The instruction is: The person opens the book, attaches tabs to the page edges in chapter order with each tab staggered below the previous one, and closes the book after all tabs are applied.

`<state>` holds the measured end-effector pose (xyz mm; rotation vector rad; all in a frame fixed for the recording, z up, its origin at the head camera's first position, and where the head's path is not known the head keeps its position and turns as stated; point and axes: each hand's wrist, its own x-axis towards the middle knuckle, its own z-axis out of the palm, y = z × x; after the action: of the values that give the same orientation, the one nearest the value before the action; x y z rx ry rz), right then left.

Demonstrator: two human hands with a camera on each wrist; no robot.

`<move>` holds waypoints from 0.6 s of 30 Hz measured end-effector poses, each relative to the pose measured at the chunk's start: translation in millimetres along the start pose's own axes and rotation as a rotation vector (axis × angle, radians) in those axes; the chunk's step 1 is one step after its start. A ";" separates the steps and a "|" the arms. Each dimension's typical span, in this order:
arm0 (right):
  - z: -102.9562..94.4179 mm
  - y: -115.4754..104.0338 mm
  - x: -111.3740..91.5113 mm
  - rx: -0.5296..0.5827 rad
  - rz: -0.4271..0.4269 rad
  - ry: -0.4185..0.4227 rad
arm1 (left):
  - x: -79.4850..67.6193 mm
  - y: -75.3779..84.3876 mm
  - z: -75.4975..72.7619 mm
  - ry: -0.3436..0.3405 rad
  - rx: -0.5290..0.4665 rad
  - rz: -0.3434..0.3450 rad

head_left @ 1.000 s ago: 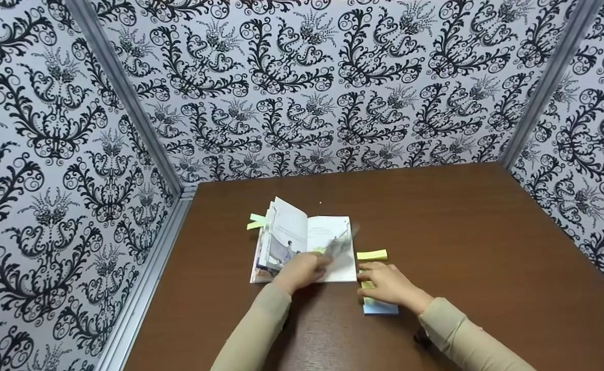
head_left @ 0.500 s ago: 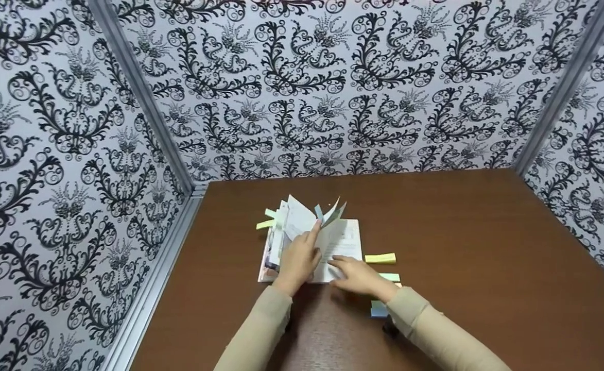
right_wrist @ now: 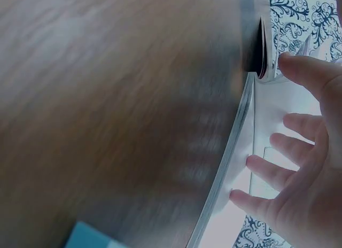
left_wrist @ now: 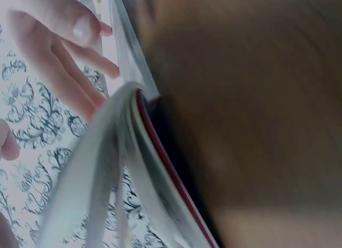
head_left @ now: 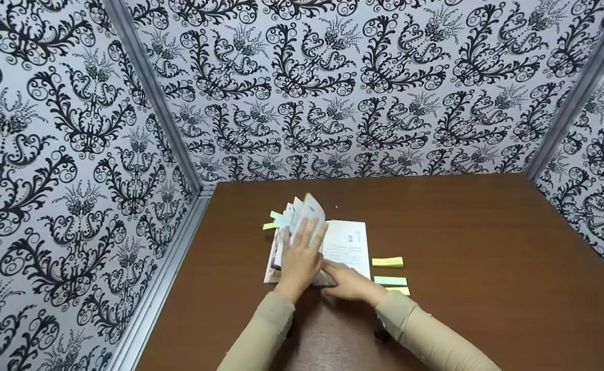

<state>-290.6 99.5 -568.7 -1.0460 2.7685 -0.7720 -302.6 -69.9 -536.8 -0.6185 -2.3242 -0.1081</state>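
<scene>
An open picture book (head_left: 348, 242) lies on the brown table. Its left-hand pages stand fanned up, and my left hand (head_left: 302, 260) presses against them with straight, spread fingers. Low on the right-hand page, close to the spine, my right hand (head_left: 350, 282) rests, its fingertips partly behind the left hand. The right wrist view has the right hand (right_wrist: 304, 152) with fingers apart over the white page (right_wrist: 286, 103). Loose leaves (left_wrist: 85, 173) curve up from the spine in the left wrist view. Pale green and yellow-green paper tabs (head_left: 270, 226) stick out past the book's left edge.
Right of the book lie a yellow paper strip (head_left: 387, 262), a pale green strip (head_left: 391, 281) and a pale yellow one (head_left: 398, 290), partly under the right sleeve. A blue piece (right_wrist: 91, 237) shows low in the right wrist view. Patterned walls (head_left: 332, 103) enclose the table.
Leaves that stood mid-book have swung left, with my left hand now flat against them. My right hand has moved left from the paper strips onto the page near the spine.
</scene>
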 end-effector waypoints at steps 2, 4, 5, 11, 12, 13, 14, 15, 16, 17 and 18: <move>0.9 0.5 1.1 0.005 0.008 -0.009 | 3.4 5.2 1.9 -0.083 -0.038 0.032; 2.1 -0.2 1.5 0.008 0.023 -0.024 | 4.4 9.5 5.7 -0.194 -0.095 0.053; 2.9 -0.9 1.6 0.011 0.028 -0.031 | 4.0 11.3 7.7 -0.255 -0.133 0.060; 5.2 -7.7 2.2 -0.007 -0.007 -0.054 | -3.1 12.3 21.2 -0.487 -0.305 0.024; 5.0 -8.8 2.4 -0.028 -0.014 -0.057 | -4.6 11.0 23.4 -0.503 -0.324 0.006; 4.8 -9.6 2.6 -0.049 -0.015 -0.056 | -5.9 9.6 25.4 -0.516 -0.346 -0.013; 4.8 -10.3 2.8 -0.074 -0.016 -0.056 | -7.0 8.2 27.5 -0.530 -0.361 -0.032; 4.6 -10.8 2.7 -0.094 -0.008 -0.058 | -8.0 6.6 29.2 -0.545 -0.380 -0.053; 4.4 -11.0 2.6 -0.110 0.005 -0.062 | -8.8 5.3 30.6 -0.564 -0.397 -0.074; 4.4 -10.9 2.4 -0.126 0.017 -0.065 | -9.6 4.2 31.7 -0.584 -0.413 -0.094; 4.1 -10.7 2.2 -0.139 0.030 -0.071 | -10.1 3.3 32.8 -0.602 -0.430 -0.114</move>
<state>-284.9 89.5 -566.9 -1.0304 2.8036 -0.5347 -315.2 -62.9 -568.1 -0.8106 -2.9502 -0.5530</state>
